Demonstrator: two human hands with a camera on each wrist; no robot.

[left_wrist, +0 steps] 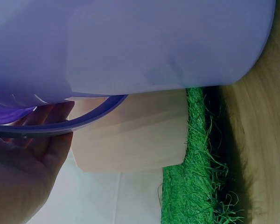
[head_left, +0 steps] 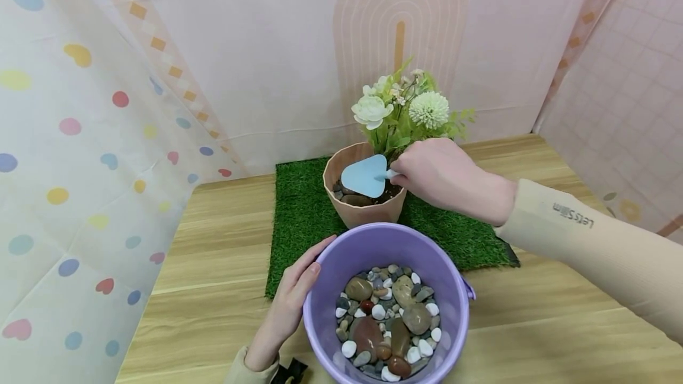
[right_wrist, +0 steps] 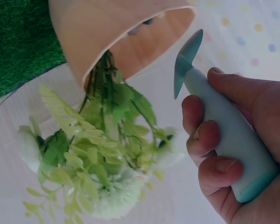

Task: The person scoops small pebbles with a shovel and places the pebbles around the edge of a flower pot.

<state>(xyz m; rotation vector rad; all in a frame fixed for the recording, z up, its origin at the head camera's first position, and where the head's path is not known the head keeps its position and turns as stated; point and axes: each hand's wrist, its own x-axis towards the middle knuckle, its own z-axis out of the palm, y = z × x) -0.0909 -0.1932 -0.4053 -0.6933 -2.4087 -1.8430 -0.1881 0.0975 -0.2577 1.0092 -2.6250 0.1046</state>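
My right hand (head_left: 440, 170) grips a small light-blue trowel (head_left: 364, 176) by its handle, fingers wrapped round it in the right wrist view. The trowel's blade hangs over the mouth of a terracotta-coloured flowerpot (head_left: 365, 215). White flowers (head_left: 429, 110) with green leaves rise from the pot, and dark stones (head_left: 356, 200) show inside it. In front stands a purple bucket (head_left: 460, 319) with mixed pebbles (head_left: 365, 336) on its bottom. My left hand (head_left: 290, 298) lies along the bucket's left outer side near the rim; its fingers pass behind the bucket's handle (left_wrist: 91, 116) in the left wrist view.
A green turf mat (head_left: 299, 206) lies under the pot, on a wood-grain table (head_left: 219, 253). Patterned cloth (head_left: 256, 64) hangs behind and at both sides. A small black object (head_left: 290, 371) sits by the left sleeve at the near edge.
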